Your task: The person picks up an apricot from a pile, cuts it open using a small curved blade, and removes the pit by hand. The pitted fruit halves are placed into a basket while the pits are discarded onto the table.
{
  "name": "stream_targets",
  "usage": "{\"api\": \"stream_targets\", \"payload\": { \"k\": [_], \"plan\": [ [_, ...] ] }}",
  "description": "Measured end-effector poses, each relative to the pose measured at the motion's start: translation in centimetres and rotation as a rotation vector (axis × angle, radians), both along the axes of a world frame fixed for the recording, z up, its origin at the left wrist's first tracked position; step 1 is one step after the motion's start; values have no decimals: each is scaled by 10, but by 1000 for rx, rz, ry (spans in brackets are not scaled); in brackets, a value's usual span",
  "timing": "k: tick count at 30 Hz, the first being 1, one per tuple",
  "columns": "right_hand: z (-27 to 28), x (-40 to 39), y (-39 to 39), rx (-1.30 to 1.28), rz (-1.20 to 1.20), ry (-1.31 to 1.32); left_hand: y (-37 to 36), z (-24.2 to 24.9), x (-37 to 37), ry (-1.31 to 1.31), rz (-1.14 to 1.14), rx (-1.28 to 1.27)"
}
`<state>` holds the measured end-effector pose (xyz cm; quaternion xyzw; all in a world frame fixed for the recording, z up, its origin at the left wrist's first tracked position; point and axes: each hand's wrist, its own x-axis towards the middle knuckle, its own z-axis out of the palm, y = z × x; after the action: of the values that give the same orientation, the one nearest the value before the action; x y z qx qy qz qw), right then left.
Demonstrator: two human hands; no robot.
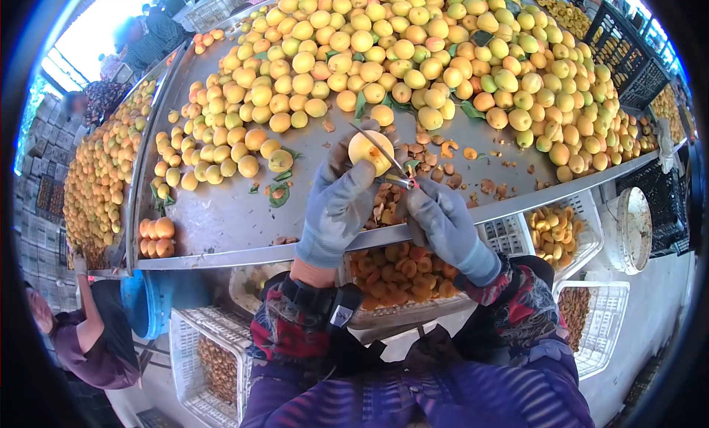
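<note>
Gripped in the gloved fingers of my left hand (334, 203) is a yellow-orange apricot (363, 152) with a brownish spot on its face. My right hand (445, 220), also gloved, is closed around the handle of a small knife (397, 164). The thin blade slants up to the left and overlaps the apricot. Beneath both hands, a heap of brown apricot pits and scraps (385, 205) lies near the front edge of the metal table (214, 232). A large pile of whole apricots (413, 51) covers the table's far side.
Below the table edge stands a crate of halved apricots (402, 273), with another white crate (583, 232) to its right. A white bucket (634, 228) and a blue barrel (145, 302) flank the work area. At left, a person (92, 336) sits by another apricot-covered table.
</note>
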<state>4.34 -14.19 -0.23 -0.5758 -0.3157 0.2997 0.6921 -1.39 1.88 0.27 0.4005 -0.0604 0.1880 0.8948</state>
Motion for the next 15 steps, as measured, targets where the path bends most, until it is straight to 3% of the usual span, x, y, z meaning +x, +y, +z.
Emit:
{"api": "stream_targets", "payload": {
  "k": [5,7,10,15],
  "plan": [
    [-1,0,2,35,1,-29,0,-1,1,15,25,44],
    [5,-4,2,-5,17,157,1,-2,2,38,45,62],
    [-1,-1,1,15,46,91,1,-3,2,5,68,124],
    [-2,-3,4,46,9,41,-1,3,0,18,34,22]
  ]
}}
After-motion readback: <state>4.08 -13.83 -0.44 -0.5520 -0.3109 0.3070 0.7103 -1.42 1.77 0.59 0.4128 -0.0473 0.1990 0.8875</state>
